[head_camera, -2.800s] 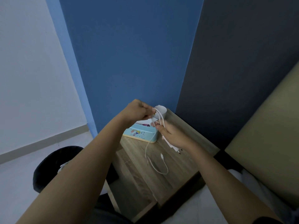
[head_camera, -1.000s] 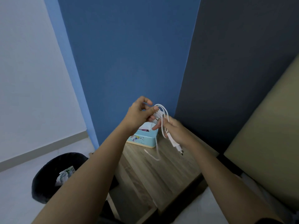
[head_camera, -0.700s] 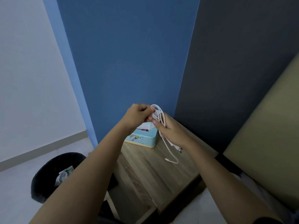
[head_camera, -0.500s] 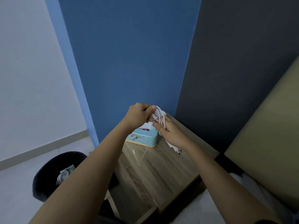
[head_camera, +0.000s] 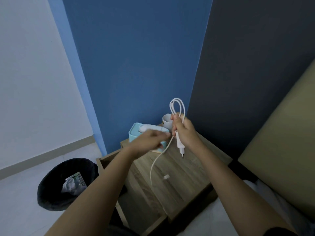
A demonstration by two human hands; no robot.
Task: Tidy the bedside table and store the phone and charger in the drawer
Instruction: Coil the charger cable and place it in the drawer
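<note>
Right hand (head_camera: 183, 132) fisted, raised; left hand (head_camera: 150, 140) blurred.

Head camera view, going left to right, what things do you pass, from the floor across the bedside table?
Black trash bin → light blue tissue box → white cup → white charger plug hanging from the right hand.

The room I see is dim and bluish, lit softly with no clear source and no glare. Shadows are faint; the darkest patches are the bin (head_camera: 66, 184) and the gap under the table (head_camera: 184, 176). My left hand (head_camera: 150, 140) smears with motion blur, while the right hand (head_camera: 183, 132) and cable (head_camera: 177, 106) stay fairly sharp. The wide lens bends the wall edges outward, and my forearms stretch large toward the bottom corners.
</note>
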